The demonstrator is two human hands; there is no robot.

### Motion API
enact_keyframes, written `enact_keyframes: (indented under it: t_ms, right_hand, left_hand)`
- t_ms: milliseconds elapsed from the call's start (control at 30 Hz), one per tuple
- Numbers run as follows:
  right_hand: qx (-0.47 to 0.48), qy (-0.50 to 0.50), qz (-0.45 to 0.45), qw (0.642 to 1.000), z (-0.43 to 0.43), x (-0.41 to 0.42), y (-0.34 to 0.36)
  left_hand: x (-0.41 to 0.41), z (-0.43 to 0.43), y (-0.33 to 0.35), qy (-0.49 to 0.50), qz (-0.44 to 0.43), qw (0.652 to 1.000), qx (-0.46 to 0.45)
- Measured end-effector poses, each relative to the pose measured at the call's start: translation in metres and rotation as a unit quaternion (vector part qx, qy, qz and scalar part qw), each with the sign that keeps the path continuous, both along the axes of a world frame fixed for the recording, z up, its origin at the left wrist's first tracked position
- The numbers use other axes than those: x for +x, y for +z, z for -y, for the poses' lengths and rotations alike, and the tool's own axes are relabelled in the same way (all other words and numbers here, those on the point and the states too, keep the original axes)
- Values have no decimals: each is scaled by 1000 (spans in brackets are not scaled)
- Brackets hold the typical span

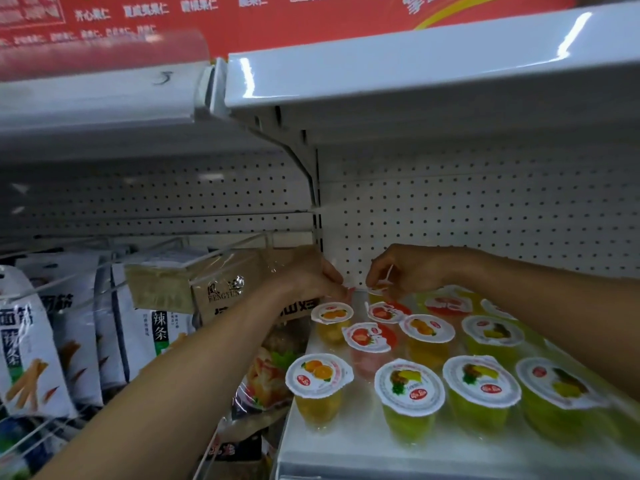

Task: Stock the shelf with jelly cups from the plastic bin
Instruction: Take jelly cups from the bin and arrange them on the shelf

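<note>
Jelly cups stand on white shelf, lower right of frame. Probably light, with thin squashy walls and peel-off lids (so no squeezing). Best held by rim or sidewall, not lid.

Count: twelve visible. Three orange, three strawberry, four pineapple, two unclear. Arm may hide more.

Right hand pinches lid rim of rearmost cup, centre frame. Left hand curled just beside it, grip can't tell.
</note>
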State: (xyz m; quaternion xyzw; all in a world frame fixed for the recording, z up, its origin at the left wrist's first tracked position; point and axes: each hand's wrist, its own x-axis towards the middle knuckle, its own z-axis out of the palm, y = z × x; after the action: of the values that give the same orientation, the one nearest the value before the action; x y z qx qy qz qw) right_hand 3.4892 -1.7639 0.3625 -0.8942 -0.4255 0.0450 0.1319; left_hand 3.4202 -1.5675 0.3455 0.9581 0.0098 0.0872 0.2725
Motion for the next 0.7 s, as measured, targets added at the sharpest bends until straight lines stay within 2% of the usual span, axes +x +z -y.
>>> enact_keyframes:
  t_ms: [233, 367, 433, 500, 600, 700]
  right_hand:
    - [-2, -21, 5, 1000, 2, -8, 3]
    - [79, -13, 8, 997, 17, -32, 18]
    - [92, 10, -19, 996, 27, -51, 23]
    - [59, 21, -46, 997, 34, -66, 23]
    - [5, 1, -49, 999, 36, -77, 18]
    - [14, -24, -39, 999, 34, -81, 10]
  left_hand:
    - [-8, 2, 1, 2, -2, 1000, 10]
    - [-40, 1, -1, 2, 105, 993, -46]
    - [-63, -3, -7, -17, 122, 988, -90]
    - [-84, -9, -10, -42, 94, 986, -135]
    - [-99, -12, -13, -72, 29, 989, -126]
    - [-96, -3, -20, -85, 24, 990, -108]
